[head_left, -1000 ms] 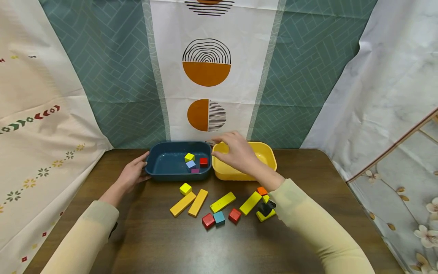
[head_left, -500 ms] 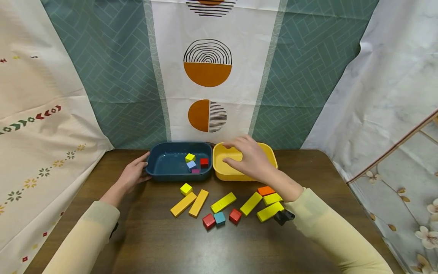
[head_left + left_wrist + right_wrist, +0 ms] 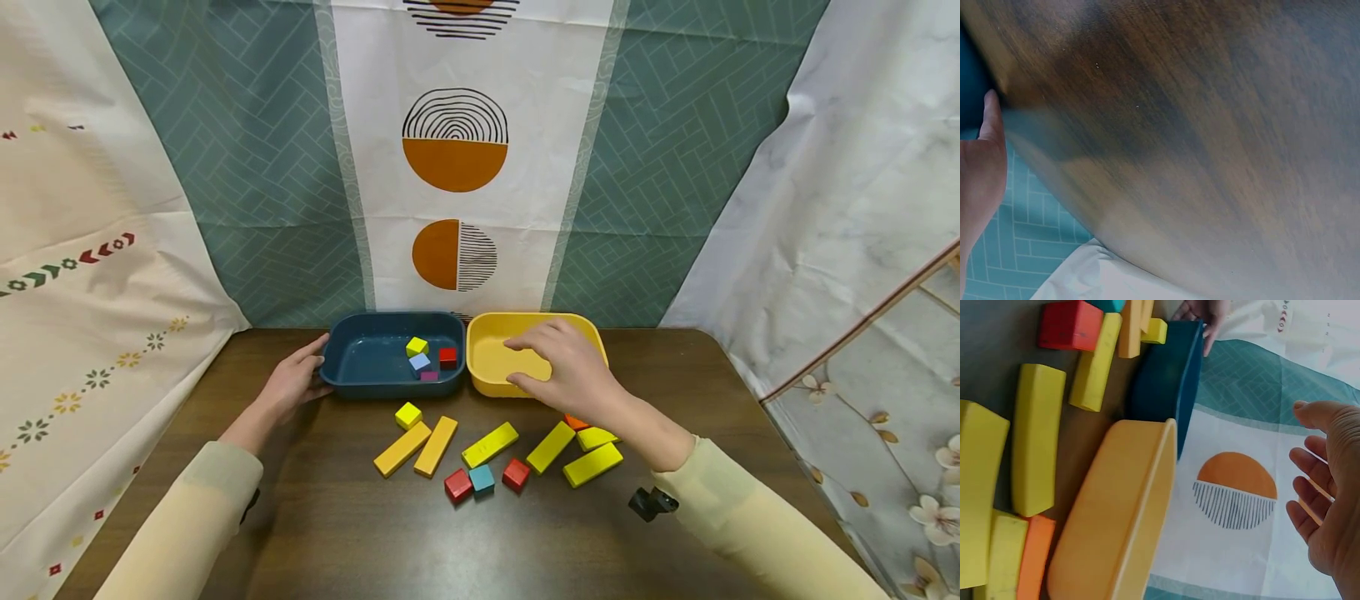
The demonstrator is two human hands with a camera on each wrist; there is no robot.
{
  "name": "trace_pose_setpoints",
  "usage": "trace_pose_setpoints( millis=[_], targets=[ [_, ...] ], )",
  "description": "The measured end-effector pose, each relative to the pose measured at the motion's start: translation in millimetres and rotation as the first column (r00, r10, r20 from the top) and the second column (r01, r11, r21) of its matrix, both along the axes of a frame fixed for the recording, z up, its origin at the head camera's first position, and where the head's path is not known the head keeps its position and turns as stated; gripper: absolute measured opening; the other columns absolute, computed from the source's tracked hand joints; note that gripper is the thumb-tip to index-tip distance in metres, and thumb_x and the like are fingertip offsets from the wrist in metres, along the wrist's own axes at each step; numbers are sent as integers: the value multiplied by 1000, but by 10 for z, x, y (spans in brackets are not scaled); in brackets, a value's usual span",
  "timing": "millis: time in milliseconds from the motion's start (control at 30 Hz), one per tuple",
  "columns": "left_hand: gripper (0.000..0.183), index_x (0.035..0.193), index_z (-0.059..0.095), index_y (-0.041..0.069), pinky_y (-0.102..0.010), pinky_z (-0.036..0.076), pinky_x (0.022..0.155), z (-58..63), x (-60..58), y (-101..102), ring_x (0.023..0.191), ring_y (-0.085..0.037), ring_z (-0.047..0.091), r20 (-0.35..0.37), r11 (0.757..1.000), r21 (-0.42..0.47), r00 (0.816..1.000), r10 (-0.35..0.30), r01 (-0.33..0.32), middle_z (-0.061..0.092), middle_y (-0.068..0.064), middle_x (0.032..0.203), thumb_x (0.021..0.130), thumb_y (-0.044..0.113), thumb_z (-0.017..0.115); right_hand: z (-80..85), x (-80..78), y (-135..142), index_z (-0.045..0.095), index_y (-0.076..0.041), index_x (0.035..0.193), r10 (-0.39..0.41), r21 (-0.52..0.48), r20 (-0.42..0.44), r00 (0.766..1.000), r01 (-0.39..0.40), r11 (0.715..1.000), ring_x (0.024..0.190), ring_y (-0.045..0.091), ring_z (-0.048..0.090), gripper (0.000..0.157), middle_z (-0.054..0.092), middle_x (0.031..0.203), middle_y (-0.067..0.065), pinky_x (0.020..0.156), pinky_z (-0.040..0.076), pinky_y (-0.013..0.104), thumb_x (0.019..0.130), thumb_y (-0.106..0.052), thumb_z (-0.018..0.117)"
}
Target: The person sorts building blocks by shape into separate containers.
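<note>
My left hand (image 3: 294,381) rests against the left end of a dark blue bin (image 3: 375,389), its fingers fairly straight along the outer wall. In the left wrist view a fingertip (image 3: 991,103) touches the bin's edge. Inside that bin lie a yellow cube (image 3: 417,346), a light blue cube (image 3: 419,363), a red cube (image 3: 447,357) and a purple block (image 3: 429,377). Above a yellow bin (image 3: 491,367) hovers my right hand (image 3: 573,371), fingers loosely bent, thumb apart, holding nothing. The right wrist view shows its palm side bare too.
On the brown table (image 3: 337,508), in front of the bins, several yellow bars (image 3: 487,444) lie scattered. Among them are two orange-yellow bars (image 3: 435,447), red cubes (image 3: 516,474), a teal cube (image 3: 482,480) and a yellow cube (image 3: 408,415). An orange block (image 3: 576,422) is partly behind my right wrist.
My right hand has moved right and toward me, from between the two bins to over the yellow bin's right side. The left hand and the blocks stay in place.
</note>
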State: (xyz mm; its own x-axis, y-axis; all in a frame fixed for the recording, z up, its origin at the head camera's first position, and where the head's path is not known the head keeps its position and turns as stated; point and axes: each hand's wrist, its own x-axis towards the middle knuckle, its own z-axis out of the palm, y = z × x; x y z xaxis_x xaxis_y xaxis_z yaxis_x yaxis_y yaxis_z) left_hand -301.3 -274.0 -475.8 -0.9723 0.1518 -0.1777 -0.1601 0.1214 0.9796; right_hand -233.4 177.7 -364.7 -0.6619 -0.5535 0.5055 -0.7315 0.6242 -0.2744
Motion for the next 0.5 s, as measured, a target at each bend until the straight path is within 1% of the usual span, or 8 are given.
trace_pose_setpoints(
  millis=[267,500],
  targets=[
    [56,165,12,19,-59,39,106,12,12,11,142,-47,34,-5,1000,1,1000,7,-7,9,-22,168,111,16,25,-120,117,86,74,-12,120,-7,48,2,1000,6,999,105,19,54,42,72,113,-1,89,47,37,82,-25,88],
    [56,166,12,20,-60,38,107,7,9,7,142,-47,34,-5,1000,-2,1000,0,0,9,-22,168,111,16,25,-209,215,168,74,-14,121,-35,75,26,999,33,997,109,18,54,44,71,115,-4,91,49,38,82,-30,88]
  ],
)
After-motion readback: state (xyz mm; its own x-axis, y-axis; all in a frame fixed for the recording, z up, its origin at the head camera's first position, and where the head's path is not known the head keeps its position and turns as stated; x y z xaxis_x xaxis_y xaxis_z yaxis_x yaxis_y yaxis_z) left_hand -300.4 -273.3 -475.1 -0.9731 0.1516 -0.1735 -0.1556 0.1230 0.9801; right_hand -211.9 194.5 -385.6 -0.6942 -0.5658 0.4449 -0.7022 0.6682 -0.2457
